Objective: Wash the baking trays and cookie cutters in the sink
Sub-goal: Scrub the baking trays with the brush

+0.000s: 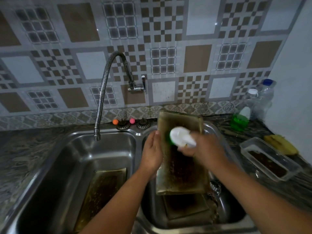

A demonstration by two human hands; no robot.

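We have a baking tray (181, 164) propped on a slant in the right basin of the double sink (108, 137), its far edge leaning up over the sink's back rim and its near edge down inside the basin. The tray is rectangular, dull gold-brown metal with a raised lip, and its middle is dark with baked-on speckled residue — the borders look cleaner. Our left hand (152, 152) rests flat against the tray's left edge, fingers straight. Our right hand (200, 147) is curled around a white brush (180, 136) with a green underside, pressed to the tray's upper middle; the hand is blurred. Under the propped tray lies another dark tray (185, 205) on the basin floor, and a third soiled tray (103, 191) lies in the left basin below the flexible faucet (105, 92). On the tabletop by the sink's right edge — a clear container (268, 159), a yellow sponge (280, 144) and a green soap bottle (240, 119).
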